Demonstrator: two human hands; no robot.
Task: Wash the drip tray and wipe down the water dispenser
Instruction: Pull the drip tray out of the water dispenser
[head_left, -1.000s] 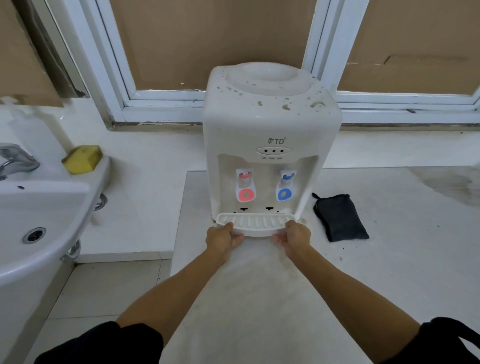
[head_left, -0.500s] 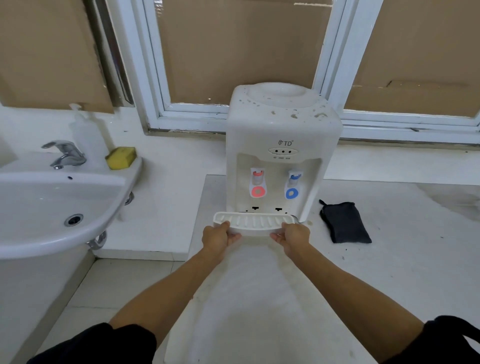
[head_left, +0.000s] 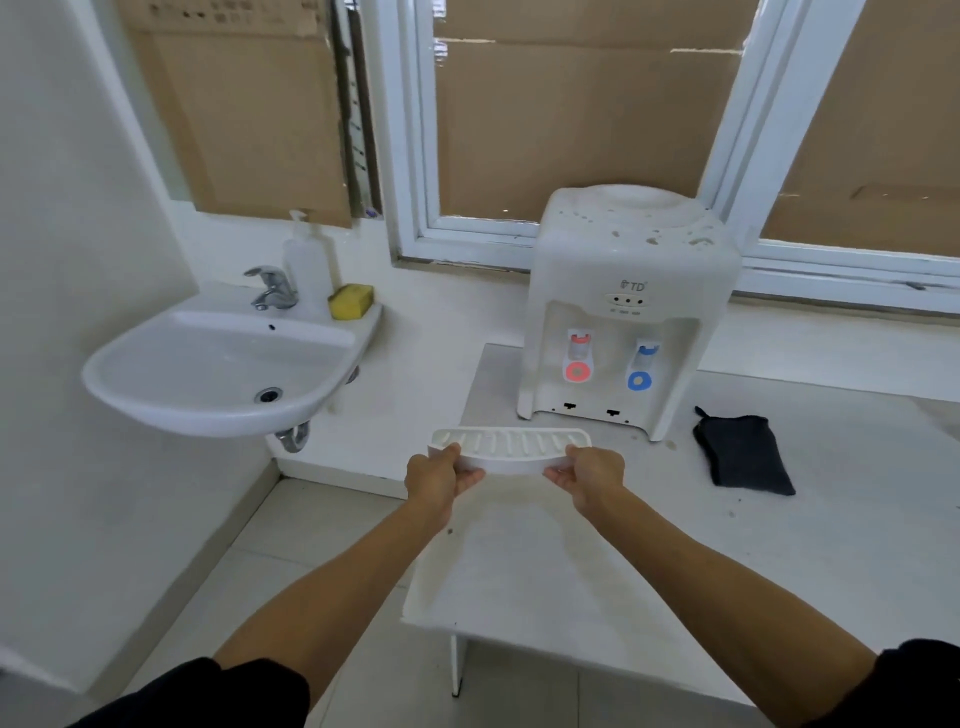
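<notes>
Head view: the drip tray (head_left: 511, 449) hangs clear of the water dispenser (head_left: 621, 306), the left hand (head_left: 439, 478) and right hand (head_left: 589, 475) gripping its ends; it looks light, stiff plastic, best held there.

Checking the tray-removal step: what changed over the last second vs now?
The tray came off the dispenser: it sat at the base a second ago and now is clear of it, pulled toward the person. The left hand and right hand gripped its ends throughout. The view also backed off and swung left. Dispenser, sponge and black pouch stayed put.
</notes>
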